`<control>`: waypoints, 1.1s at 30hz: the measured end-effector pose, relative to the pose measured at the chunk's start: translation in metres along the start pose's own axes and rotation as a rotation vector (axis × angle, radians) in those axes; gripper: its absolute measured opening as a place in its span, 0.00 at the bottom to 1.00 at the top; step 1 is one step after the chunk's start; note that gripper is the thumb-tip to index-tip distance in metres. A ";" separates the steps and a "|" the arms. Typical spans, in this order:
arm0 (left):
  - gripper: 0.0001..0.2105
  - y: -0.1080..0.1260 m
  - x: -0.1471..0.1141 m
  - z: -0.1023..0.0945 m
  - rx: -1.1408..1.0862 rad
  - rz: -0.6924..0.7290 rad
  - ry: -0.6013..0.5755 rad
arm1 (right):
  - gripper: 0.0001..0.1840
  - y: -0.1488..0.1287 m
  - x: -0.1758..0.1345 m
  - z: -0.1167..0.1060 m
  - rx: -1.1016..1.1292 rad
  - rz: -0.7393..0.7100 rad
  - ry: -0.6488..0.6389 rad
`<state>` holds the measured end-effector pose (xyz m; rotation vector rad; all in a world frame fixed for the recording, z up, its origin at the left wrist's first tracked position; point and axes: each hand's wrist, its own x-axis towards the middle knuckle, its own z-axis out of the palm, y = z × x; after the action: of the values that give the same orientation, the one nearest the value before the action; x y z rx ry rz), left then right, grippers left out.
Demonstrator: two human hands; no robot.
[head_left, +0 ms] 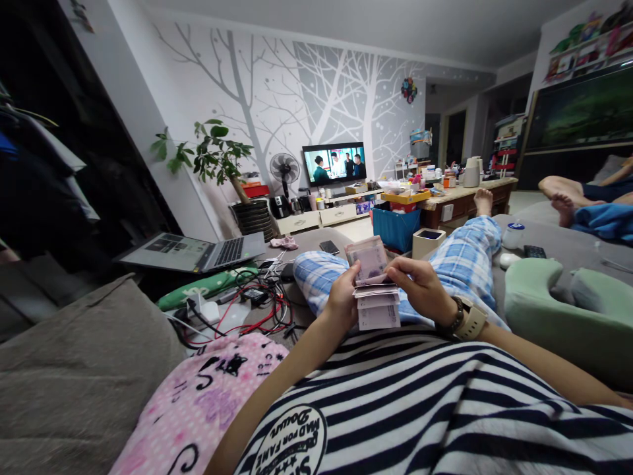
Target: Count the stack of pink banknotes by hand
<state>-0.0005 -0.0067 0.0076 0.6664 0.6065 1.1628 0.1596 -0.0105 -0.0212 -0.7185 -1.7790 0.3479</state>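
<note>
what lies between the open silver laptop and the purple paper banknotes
The head view shows tangled red and black cables, the blue-white plaid trouser leg, then the left hand.

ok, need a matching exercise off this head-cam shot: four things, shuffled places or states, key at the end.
Things
1. fanned bundle of pale purple paper notes
2. open grey laptop
3. curved pale green cushion
4. flat black-framed television

Places or states
A. to the person's right, past the forearm
B. in front of the grey-and-white tree mural, its screen lit with figures
C. in the left hand, with the right hand at its edge
D. to the person's left, lid raised

Pairs: 1-C, 2-D, 3-A, 4-B
</note>
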 end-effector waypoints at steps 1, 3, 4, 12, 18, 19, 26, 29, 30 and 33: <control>0.19 0.000 0.000 0.000 -0.002 -0.002 0.006 | 0.22 0.000 0.000 0.000 0.001 -0.006 -0.005; 0.18 0.000 0.000 0.001 -0.007 -0.004 0.012 | 0.24 -0.001 0.000 0.000 0.000 -0.021 -0.019; 0.18 0.000 0.000 0.001 -0.011 -0.004 0.015 | 0.26 -0.002 0.000 0.000 -0.001 -0.029 -0.030; 0.18 -0.003 0.007 -0.002 -0.027 0.025 0.044 | 0.29 -0.007 0.000 -0.002 0.049 -0.073 -0.178; 0.17 -0.002 0.005 0.000 0.003 0.053 0.067 | 0.28 -0.010 0.001 -0.003 0.050 -0.073 -0.152; 0.16 -0.002 0.004 0.000 0.010 0.058 0.083 | 0.27 -0.009 0.002 -0.002 0.027 -0.050 -0.111; 0.08 -0.002 0.004 -0.010 0.103 0.104 0.019 | 0.26 0.008 0.008 0.001 -0.042 0.142 0.128; 0.06 -0.003 0.004 -0.012 0.120 0.119 0.017 | 0.26 0.011 0.010 0.001 -0.069 0.205 0.138; 0.06 -0.003 0.004 -0.012 0.124 0.128 0.023 | 0.26 0.011 0.011 0.001 -0.067 0.213 0.134; 0.06 -0.003 0.003 -0.010 0.135 0.152 0.032 | 0.26 0.010 0.012 0.002 -0.041 0.216 0.123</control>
<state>-0.0049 -0.0033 -0.0012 0.8218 0.6751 1.2840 0.1586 0.0052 -0.0182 -0.9454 -1.5998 0.4036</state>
